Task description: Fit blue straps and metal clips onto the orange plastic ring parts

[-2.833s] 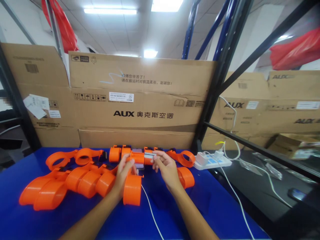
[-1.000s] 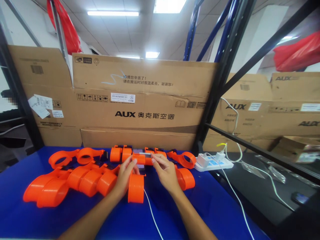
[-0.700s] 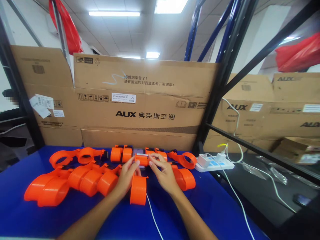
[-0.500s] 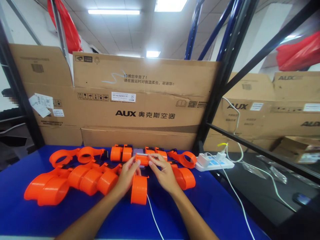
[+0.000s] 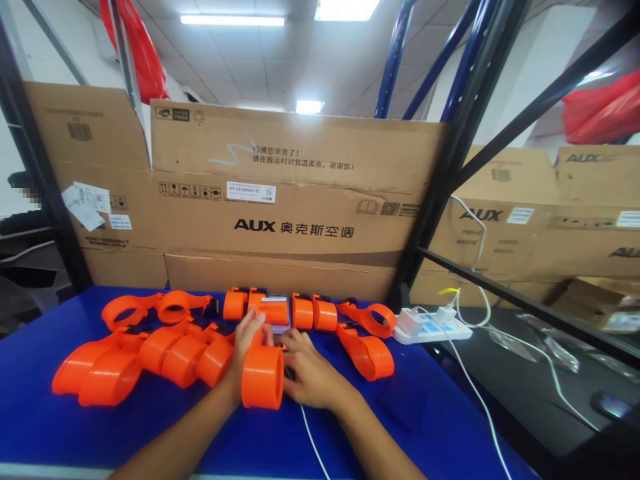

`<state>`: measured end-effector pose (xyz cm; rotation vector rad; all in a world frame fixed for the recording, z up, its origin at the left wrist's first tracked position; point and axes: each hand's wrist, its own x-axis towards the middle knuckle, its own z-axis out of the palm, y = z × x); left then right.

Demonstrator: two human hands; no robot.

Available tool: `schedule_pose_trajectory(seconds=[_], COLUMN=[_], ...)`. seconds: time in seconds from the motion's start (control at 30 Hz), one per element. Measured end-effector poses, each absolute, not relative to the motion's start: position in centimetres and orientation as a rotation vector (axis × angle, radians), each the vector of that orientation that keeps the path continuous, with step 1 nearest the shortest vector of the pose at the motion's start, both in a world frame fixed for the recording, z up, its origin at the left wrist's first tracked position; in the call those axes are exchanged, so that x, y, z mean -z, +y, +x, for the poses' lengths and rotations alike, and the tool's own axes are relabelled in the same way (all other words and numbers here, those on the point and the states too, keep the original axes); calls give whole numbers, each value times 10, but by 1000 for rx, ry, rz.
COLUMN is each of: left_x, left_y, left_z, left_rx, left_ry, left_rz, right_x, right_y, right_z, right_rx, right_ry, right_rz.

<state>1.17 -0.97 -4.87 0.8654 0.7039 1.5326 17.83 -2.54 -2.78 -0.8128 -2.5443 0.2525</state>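
Note:
An orange ring-shaped plastic device (image 5: 262, 377) stands on the blue table (image 5: 100, 433) right in front of me. My left hand (image 5: 243, 345) wraps around its left side, fingertips reaching up behind it. Curled fingers of my right hand (image 5: 311, 377) press against its right side. A white cable (image 5: 314, 445) comes out from under that hand toward me. Just behind the hands lies a small flat device with an orange block on it (image 5: 277, 311).
Several more orange ring devices lie left (image 5: 125, 363), behind (image 5: 314, 312) and right (image 5: 367, 353). A white power strip with chargers (image 5: 431, 325) sits at the right. Large cardboard boxes (image 5: 290, 200) wall off the back. A black shelf frame (image 5: 440, 180) stands on the right.
Both hands have left the orange block at the back and come toward me. They now hold the near ring device, which has shifted slightly left and closer.

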Motion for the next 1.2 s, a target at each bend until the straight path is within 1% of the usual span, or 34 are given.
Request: schedule_pose_trajectory(seconds=[0.13,0.6,0.73,0.87,1.0,1.1,1.2], left_x=[49,51,47,42,39,40,44], left_y=[-12,-8,-12,-16,-19,-19,-17], left_z=[14,17,17,18,21,22,23], left_rx=[-1515,-1532,-1536,-1556,-1548,-1561,-1552], left_ry=[664,682,712,749,746,770,797], left_rz=[898,978,959,954,987,1022,1092], right_x=[31,37,35,32,28,23,22], right_y=[-32,-21,-14,-4,-3,-8,-12], right_z=[169,174,185,200,205,202,200], right_rx=[-212,-178,-164,-112,-26,12,14], right_ry=[-2669,-2638,-2463,-2083,-1750,-1660,-1706], right_rz=[-825,-879,-939,-1074,-1072,-1011,-932])
